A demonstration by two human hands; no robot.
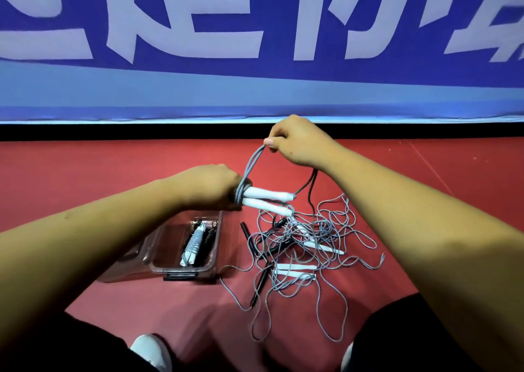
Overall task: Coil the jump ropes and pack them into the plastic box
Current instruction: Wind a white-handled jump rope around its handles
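Cord (249, 167) of a grey jump rope runs up from two white handles (268, 200) to the right hand (300, 142), whose thumb and fingers pinch its loops. The left hand (209, 186) is curled tight round the handles' ends, above the plastic box (217, 238) on the red floor (85, 179), which holds coiled ropes (194, 242). Loose ropes (306, 247) lie tangled just beside the box.

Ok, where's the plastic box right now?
The plastic box sits on the red floor, left of centre in the head view, just below the left hand and directly left of the tangled jump ropes.
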